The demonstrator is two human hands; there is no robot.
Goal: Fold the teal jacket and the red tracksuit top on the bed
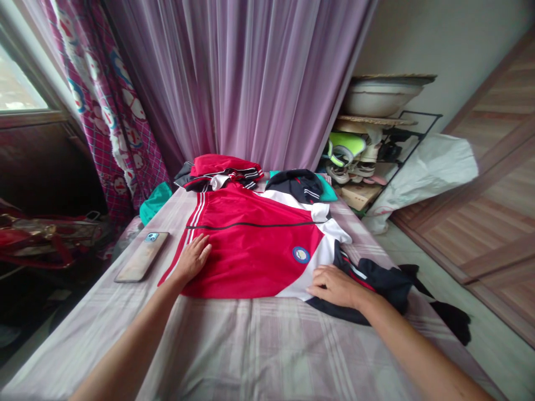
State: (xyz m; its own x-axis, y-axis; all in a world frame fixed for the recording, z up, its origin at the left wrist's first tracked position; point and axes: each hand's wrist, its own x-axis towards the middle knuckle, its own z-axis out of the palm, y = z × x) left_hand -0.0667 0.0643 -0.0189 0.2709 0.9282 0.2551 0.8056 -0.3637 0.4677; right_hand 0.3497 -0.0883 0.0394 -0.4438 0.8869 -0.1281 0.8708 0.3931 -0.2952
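A red, white and black zip-front fabric jacket (246, 256) lies spread, front up, across a surface (251, 351) covered in pale checked cloth. The left hand (194, 257) rests near its striped hem, grip wide and fingers extended, holding nothing. The right hand (334, 285) lies where the white panel meets the black sleeve (387, 281), fingers bent; whether its grip pinches cloth cannot be told. Hands on opposite ends probably keep the fabric flat. A beige-backed smartphone (142, 259) lies left, apart from the jacket, seemingly out of the way.
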